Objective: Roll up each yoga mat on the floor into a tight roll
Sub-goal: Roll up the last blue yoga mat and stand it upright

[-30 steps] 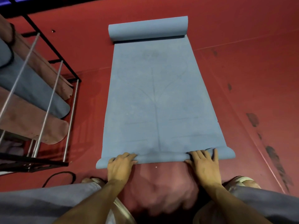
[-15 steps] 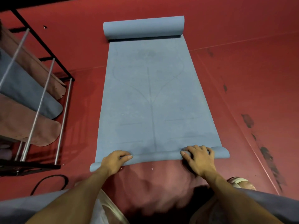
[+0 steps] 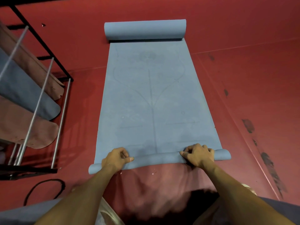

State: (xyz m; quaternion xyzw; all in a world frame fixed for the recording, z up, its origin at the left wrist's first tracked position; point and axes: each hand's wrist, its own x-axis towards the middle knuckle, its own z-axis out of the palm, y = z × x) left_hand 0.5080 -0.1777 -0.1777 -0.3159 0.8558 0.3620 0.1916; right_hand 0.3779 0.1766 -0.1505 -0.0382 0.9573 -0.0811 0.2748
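Fingers (image 3: 197,147) of both hands, flat a second ago, now curl over the near roll (image 3: 159,159) of the blue mat (image 3: 151,98) on the floor (image 3: 243,78); the first tight turn has formed, most still flat.

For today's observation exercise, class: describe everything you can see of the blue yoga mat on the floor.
The blue yoga mat lies lengthwise on the red floor, running away from the person. It looks like matte, slightly worn foam or rubber, with faint printed alignment lines and a flower-like emblem near the far end. Its far end is curled into a fat roll; its near end is wound into a thin, tight roll. The left hand and right hand grip that near roll, fingers curled over it. The middle lies flat.
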